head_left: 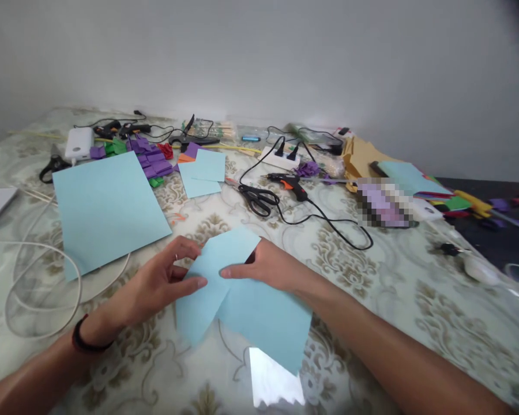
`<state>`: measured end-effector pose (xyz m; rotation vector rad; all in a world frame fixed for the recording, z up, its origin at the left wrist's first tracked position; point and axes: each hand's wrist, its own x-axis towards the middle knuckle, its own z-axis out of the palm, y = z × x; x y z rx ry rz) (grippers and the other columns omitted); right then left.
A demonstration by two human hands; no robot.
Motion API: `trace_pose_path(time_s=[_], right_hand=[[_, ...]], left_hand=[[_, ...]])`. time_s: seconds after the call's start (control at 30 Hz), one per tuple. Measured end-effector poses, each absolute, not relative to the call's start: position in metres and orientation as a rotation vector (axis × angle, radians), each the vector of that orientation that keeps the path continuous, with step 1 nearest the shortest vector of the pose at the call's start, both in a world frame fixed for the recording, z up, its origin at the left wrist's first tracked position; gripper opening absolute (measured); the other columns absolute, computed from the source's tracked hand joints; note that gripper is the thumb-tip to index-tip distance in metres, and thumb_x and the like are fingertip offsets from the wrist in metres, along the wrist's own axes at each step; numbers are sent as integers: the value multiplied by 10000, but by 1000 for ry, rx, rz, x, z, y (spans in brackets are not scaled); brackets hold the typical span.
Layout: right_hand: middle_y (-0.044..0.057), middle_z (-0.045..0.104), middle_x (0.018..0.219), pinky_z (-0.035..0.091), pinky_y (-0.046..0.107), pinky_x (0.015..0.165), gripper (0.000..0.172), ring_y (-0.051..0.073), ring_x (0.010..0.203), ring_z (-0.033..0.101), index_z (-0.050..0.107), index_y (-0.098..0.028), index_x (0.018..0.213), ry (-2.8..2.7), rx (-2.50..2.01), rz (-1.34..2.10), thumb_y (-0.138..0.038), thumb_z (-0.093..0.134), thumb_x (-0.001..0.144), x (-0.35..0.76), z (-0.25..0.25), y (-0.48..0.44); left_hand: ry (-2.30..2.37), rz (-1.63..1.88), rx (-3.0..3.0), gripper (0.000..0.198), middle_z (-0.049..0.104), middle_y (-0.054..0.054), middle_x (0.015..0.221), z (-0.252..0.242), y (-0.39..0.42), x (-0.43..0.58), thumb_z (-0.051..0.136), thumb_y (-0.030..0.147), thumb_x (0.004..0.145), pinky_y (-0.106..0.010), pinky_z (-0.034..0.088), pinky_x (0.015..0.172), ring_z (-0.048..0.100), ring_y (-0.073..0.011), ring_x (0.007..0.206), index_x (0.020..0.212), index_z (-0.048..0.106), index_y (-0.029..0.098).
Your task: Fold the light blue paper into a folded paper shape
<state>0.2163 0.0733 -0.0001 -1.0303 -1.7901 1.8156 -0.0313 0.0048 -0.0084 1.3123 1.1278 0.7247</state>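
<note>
In the middle of the head view I hold light blue paper (268, 311) just above the table. It shows as two overlapping parts, a narrower one at the left and a wider one at the right; whether these are one folded sheet or two pieces I cannot tell. My left hand (166, 274) pinches the left edge between thumb and fingers. My right hand (263, 265) grips the upper right side, thumb on the front, its other fingers hidden behind. A large light blue sheet (108, 213) lies left of my hands, and smaller light blue squares (210, 165) lie beyond them.
Scissors (259, 200) and a glue gun (292, 185) with a looping black cord lie beyond my right hand. Behind them is a power strip (281, 157). Purple folded paper pieces (149, 155) sit at the back left. A white cable (75, 288) loops at the left.
</note>
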Motion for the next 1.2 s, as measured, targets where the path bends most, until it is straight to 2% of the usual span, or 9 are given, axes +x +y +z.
trace_pose_path(time_s=[0.1, 0.17, 0.27, 0.43, 0.53, 0.7, 0.9, 1.07, 1.2], right_hand=[[19, 788, 956, 548, 305, 727, 357, 206, 860, 706, 768, -190, 1050, -1963, -1142, 1782, -363, 868, 754, 212, 0, 68], [-8, 744, 788, 472, 263, 605, 236, 166, 702, 647, 765, -170, 887, -2025, -1268, 1677, -362, 843, 774, 209, 0, 66], [-21, 696, 699, 420, 253, 580, 182, 148, 652, 608, 720, -168, 766, -2061, -1325, 1467, -323, 786, 833, 207, -2, 64], [13, 700, 842, 473, 279, 712, 87, 182, 819, 655, 737, -178, 826, -2271, -1092, 1245, -237, 784, 869, 204, -14, 63], [26, 674, 872, 502, 317, 785, 55, 205, 897, 640, 753, -186, 899, -2331, -1041, 1050, -191, 796, 867, 203, -24, 63], [78, 685, 1061, 563, 369, 884, 231, 217, 987, 644, 728, -215, 1177, -2380, -788, 740, -152, 656, 967, 205, -37, 60], [128, 733, 1134, 587, 411, 893, 342, 256, 1036, 661, 715, -156, 1241, -2631, -539, 196, -95, 446, 1039, 216, -34, 48], [130, 705, 1340, 556, 470, 1016, 337, 294, 1248, 621, 674, -159, 1306, -2733, -558, 264, -169, 511, 1011, 226, -28, 31], [118, 703, 1357, 536, 495, 1040, 348, 299, 1268, 609, 682, -167, 1295, -2704, -595, 354, -191, 533, 981, 229, -27, 30]], left_hand=[[1131, 728, 1273, 427, 637, -1, 990, -17, 6, -27, 731, 374, 916, -199, 436, 536, 595, -97, 648, 1258, 501, 263], [1154, 661, 1314, 278, 628, 12, 829, -21, 6, -26, 704, 373, 924, -232, 473, 587, 628, -141, 698, 1121, 592, 213], [1213, 552, 1447, 189, 662, 2, 767, -16, 5, -27, 699, 371, 906, -260, 482, 609, 642, -171, 717, 905, 623, 198], [1388, 618, 1899, 177, 699, -3, 915, -6, 10, -32, 659, 297, 917, -293, 493, 743, 622, -160, 779, 1076, 690, 228], [1391, 619, 2032, 93, 651, 16, 858, -11, 15, -35, 640, 216, 912, -276, 463, 711, 587, -146, 740, 997, 677, 223], [1381, 602, 2143, 101, 641, 19, 867, -16, 17, -35, 631, 131, 901, -277, 454, 730, 592, -145, 739, 958, 639, 214], [1235, 574, 2256, 220, 667, -42, 939, -13, 13, -35, 492, 33, 942, -278, 473, 751, 646, -159, 815, 885, 652, 174], [1094, 528, 2388, 232, 695, -90, 1083, -11, 11, -43, 510, 73, 961, -310, 519, 830, 690, -198, 946, 977, 714, 181], [1159, 529, 2416, 132, 695, -96, 1153, -10, 9, -43, 615, 176, 978, -354, 541, 887, 697, -234, 1036, 1062, 714, 198]])
